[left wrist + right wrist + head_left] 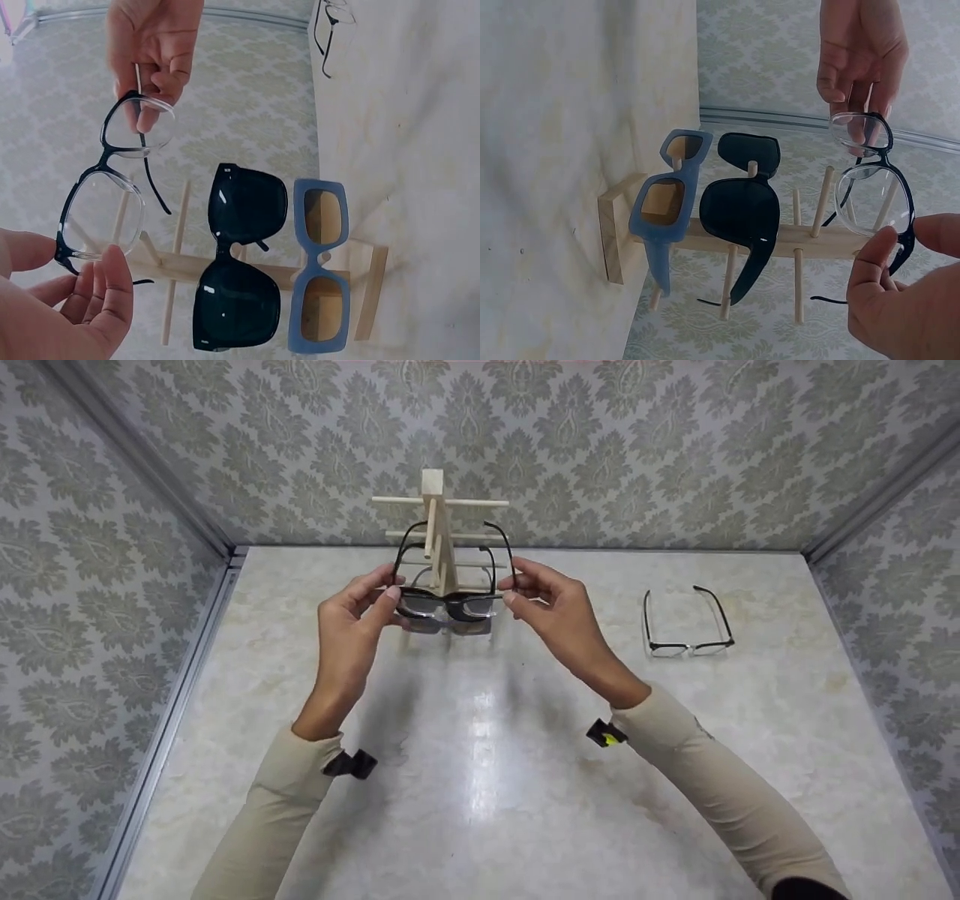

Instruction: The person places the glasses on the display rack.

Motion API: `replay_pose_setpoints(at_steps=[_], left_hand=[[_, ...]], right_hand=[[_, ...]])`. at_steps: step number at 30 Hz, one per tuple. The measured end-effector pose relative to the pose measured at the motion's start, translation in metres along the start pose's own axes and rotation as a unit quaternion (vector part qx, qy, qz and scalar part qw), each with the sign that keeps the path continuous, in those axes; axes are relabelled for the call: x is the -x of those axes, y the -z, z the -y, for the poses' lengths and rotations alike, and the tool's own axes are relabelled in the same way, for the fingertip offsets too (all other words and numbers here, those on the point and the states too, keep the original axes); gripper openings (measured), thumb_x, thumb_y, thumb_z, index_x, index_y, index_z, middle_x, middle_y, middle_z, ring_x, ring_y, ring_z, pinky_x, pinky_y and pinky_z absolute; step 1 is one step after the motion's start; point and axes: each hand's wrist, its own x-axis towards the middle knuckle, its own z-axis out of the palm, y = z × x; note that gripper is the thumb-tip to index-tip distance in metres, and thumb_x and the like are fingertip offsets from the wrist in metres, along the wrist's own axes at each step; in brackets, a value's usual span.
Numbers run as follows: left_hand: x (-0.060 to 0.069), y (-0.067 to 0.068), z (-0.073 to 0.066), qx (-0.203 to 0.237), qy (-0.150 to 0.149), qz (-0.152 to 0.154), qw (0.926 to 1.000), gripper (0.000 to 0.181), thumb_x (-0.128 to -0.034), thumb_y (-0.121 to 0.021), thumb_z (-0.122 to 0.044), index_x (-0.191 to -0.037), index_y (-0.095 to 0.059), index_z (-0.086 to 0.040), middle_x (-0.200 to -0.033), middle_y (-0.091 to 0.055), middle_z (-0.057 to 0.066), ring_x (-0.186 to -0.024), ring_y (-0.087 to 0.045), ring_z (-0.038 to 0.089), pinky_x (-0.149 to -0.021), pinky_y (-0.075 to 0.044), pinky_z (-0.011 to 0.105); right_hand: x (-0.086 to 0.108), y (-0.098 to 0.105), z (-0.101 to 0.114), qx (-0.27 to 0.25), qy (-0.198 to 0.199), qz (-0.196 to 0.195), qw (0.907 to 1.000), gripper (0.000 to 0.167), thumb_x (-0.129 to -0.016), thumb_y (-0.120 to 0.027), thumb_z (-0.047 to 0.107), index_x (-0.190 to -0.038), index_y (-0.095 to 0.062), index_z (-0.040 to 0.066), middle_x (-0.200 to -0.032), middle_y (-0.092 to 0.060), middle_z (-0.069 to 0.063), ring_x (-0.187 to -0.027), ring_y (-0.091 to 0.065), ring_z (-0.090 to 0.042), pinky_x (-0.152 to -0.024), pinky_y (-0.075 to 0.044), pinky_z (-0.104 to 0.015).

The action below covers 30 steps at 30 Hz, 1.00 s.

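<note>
A pair of eyeglasses (429, 595) with a black upper frame and clear lower rims is held between both hands, in front of a wooden display rack (433, 484). My left hand (349, 622) pinches the left end of the frame by the hinge. At the other hinge, my right hand (562, 607) pinches between thumb and fingers. In the left wrist view, black sunglasses (238, 300) and blue-framed sunglasses (322, 217) with brown lenses hang on lower pegs of the rack. The held eyeglasses (886, 159) are level with the rack's upper part in the right wrist view.
Another pair of eyeglasses (691, 649) lies with its temples unfolded on the marbled white table (480, 810), at the right. Patterned wall panels (637, 450) close off the back and both sides. Bare wooden pegs (480, 502) stick out near the rack's top.
</note>
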Motion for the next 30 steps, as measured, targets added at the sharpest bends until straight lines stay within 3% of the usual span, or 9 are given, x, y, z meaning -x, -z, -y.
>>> replay_pose_setpoints(at_steps=[5, 16, 26, 30], left_hand=[[-0.015, 0.005, 0.005, -0.017, 0.010, 0.001, 0.9998, 0.039, -0.1104, -0.064, -0.002, -0.147, -0.064, 0.010, -0.132, -0.072, 0.022, -0.103, -0.072, 0.019, -0.079, -0.066, 0.031], [-0.041, 0.010, 0.014, -0.016, 0.025, 0.004, 0.9996, 0.036, -0.1112, -0.065, -0.006, -0.145, -0.066, 0.009, -0.128, -0.074, 0.019, -0.098, -0.069, 0.027, -0.078, -0.065, 0.028], [-0.045, 0.012, 0.013, -0.010, 0.023, -0.004, 0.9997, 0.037, -0.1109, -0.064, -0.004, -0.145, -0.065, 0.010, -0.131, -0.073, 0.027, -0.091, -0.070, 0.016, -0.074, -0.065, 0.028], [-0.042, 0.012, 0.011, -0.011, 0.027, 0.000, 0.9996, 0.037, -0.1112, -0.064, -0.005, -0.145, -0.066, 0.008, -0.131, -0.072, 0.026, -0.093, -0.070, 0.019, -0.074, -0.065, 0.030]], right_hand=[[-0.008, -0.007, -0.003, -0.008, -0.002, -0.008, 0.9999, 0.055, -0.108, -0.069, 0.005, -0.159, -0.051, -0.007, -0.129, -0.073, -0.023, -0.113, -0.070, -0.025, -0.091, -0.061, -0.031], [-0.024, -0.013, -0.010, -0.014, -0.011, -0.023, 0.9996, 0.052, -0.110, -0.068, 0.005, -0.158, -0.052, -0.007, -0.129, -0.074, -0.023, -0.115, -0.071, -0.028, -0.089, -0.062, -0.034], [-0.030, -0.016, -0.010, -0.035, -0.012, -0.027, 0.9989, 0.052, -0.109, -0.068, 0.004, -0.157, -0.052, -0.009, -0.129, -0.074, -0.027, -0.115, -0.072, -0.028, -0.088, -0.063, -0.034], [-0.028, -0.016, -0.009, -0.041, -0.018, -0.028, 0.9986, 0.051, -0.109, -0.068, 0.004, -0.157, -0.054, -0.007, -0.129, -0.074, -0.026, -0.115, -0.072, -0.026, -0.090, -0.063, -0.035]])
